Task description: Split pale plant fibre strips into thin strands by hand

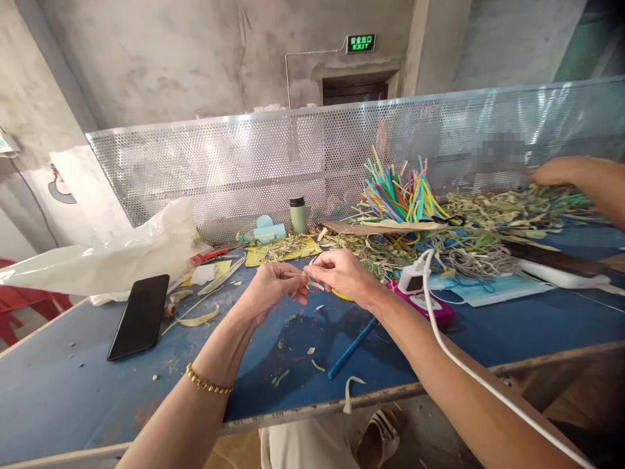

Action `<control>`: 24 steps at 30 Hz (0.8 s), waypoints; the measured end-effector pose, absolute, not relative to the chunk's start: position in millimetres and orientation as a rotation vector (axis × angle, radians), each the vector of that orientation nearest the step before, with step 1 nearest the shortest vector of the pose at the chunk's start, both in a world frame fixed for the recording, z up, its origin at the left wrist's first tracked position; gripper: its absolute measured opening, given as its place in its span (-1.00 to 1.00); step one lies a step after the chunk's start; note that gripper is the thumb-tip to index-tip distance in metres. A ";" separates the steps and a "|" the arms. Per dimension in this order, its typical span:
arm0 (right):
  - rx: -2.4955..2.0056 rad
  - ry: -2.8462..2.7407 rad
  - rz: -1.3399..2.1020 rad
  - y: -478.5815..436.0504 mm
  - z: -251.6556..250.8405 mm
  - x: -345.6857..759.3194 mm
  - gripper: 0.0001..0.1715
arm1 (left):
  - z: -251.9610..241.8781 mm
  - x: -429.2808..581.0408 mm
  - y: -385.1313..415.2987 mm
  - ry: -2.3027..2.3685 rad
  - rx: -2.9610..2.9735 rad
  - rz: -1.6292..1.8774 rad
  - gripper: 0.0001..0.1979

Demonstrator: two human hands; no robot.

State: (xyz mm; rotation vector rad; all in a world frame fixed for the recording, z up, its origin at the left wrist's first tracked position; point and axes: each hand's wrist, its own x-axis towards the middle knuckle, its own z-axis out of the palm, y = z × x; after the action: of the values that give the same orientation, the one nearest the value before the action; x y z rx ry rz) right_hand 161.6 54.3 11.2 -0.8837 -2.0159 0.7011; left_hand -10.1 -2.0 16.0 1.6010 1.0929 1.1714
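Note:
Both my hands meet over the middle of the blue table (73, 391). My left hand (273, 286), with a gold bracelet on its wrist, pinches a thin pale straw strip (299, 276) with its fingers closed. My right hand (342, 273) is closed on the other end of the same strip, the fingertips touching those of the left. Under my right hand a bit of a yellow ring (342, 297) shows on the table. A blue stick (350, 348) lies in front of my hands, near the table edge.
A black phone (140, 315) lies at the left beside a white plastic bag (122, 254). Coloured strips (400, 192) and straw scraps (488, 221) pile up behind. A white cable (459, 358) runs from a white charger (413, 279) on a pink device (434, 311). Another person's arm (581, 179) reaches in at the right. A perforated metal screen (293, 156) stands behind.

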 end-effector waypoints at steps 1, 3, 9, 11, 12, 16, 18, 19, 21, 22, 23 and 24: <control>-0.886 -2.015 0.706 54.0 11.6 161.5 -0.71 | 15.7 -10.0 -1.8 1.093 1.606 1.164 -0.81; -0.878 -2.014 0.740 52.5 13.1 161.5 -0.74 | 15.1 -10.0 -1.4 1.093 1.616 1.152 -0.80; -0.710 -1.978 0.906 46.9 17.3 162.0 -0.73 | 15.1 -12.4 -0.9 1.022 1.590 1.168 -0.80; -0.654 -1.969 0.920 46.8 16.3 160.9 -0.73 | 15.4 -13.4 -1.3 0.984 1.575 1.156 -0.79; -0.637 -1.965 0.921 46.8 15.6 160.1 -0.73 | 15.6 -13.9 -1.5 0.976 1.567 1.144 -0.79; -0.591 -1.941 0.953 45.6 14.3 157.5 -0.69 | 15.2 -14.9 -1.4 0.951 1.496 1.137 -0.78; -0.573 -1.942 0.983 44.9 14.6 157.5 -0.70 | 14.6 -14.9 -0.9 0.927 1.459 1.147 -0.79; -0.569 -1.951 0.989 44.9 14.7 157.7 -0.70 | 14.4 -14.8 -0.8 0.919 1.449 1.149 -0.79; -0.571 -1.973 0.983 45.4 14.5 158.6 -0.71 | 14.2 -14.6 -0.8 0.907 1.446 1.139 -0.79; -0.574 -1.981 0.974 45.9 14.4 159.2 -0.71 | 14.4 -14.6 -0.9 0.899 1.450 1.126 -0.79; -0.577 -1.985 0.968 46.5 14.3 159.8 -0.71 | 14.7 -14.7 -1.2 0.891 1.450 1.107 -0.78; -0.579 -1.985 0.966 47.0 14.3 160.4 -0.70 | 15.0 -14.9 -1.4 0.881 1.442 1.087 -0.77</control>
State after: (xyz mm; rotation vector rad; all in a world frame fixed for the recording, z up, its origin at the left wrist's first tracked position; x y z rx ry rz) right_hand 160.4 47.0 14.3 -0.5789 -1.9849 0.9661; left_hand -14.9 -1.4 15.0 1.4422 0.8810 1.0874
